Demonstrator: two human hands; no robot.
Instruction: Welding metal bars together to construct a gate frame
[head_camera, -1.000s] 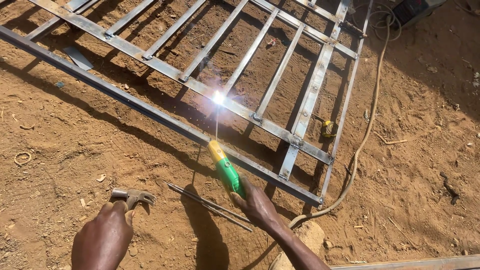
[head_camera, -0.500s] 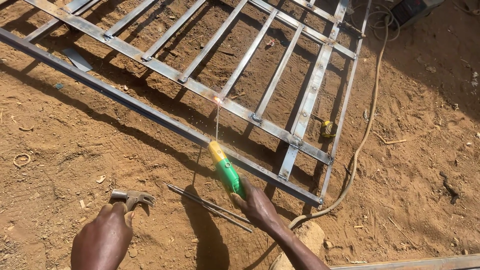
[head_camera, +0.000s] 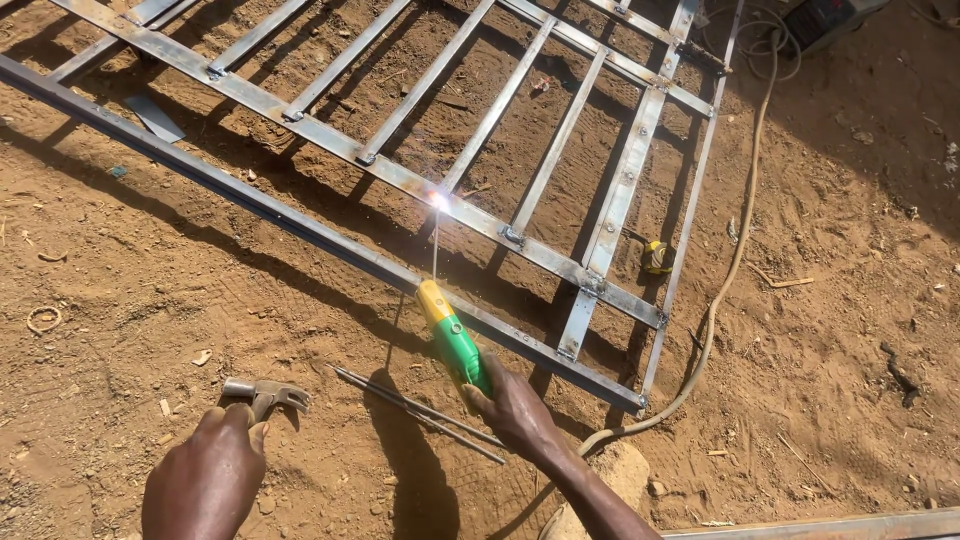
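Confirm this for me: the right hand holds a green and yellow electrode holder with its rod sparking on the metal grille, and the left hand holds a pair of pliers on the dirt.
Not quite. In the head view the left hand holds a hammer, not pliers. The rest stands: the right hand holds the green and yellow electrode holder, its rod sparking on the metal grille.

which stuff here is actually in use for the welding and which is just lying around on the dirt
In use:
right hand holding the green and yellow electrode holder
welding rod sparking on the metal grille
cable
left hand on the hammer

Lying about:
spare rods
yellow tape measure
stone
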